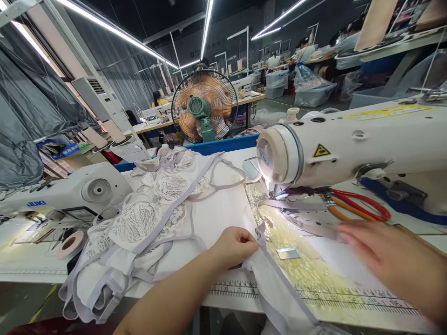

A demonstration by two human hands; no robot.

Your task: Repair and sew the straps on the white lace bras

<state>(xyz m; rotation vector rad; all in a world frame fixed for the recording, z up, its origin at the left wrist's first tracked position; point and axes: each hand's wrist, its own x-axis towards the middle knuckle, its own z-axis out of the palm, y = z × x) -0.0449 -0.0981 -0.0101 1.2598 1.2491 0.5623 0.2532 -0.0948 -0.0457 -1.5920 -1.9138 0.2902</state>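
Observation:
My left hand (234, 247) is closed, pinching the edge of a white bra (270, 284) with a pale lilac-grey binding. The bra hangs over the front table edge toward me. To the right, my right hand (387, 258) is blurred, its fingertips together at the end of a pale elastic strap (310, 227). That strap runs back to the needle area of the white sewing machine (324, 149), whose lamp is lit. On the left lies a heap of white lace bras (139, 218). A small metal plate (287, 253) rests on the yellowish, clear-covered bed between my hands.
Scissors with red and orange handles (363, 207) lie behind my right hand. A second JUKI machine (87, 190) and a tape roll (70, 245) stand at left. A printed ruler (233, 288) follows the front edge. Beyond are a fan (204, 106), plastic bins (314, 94) and other people.

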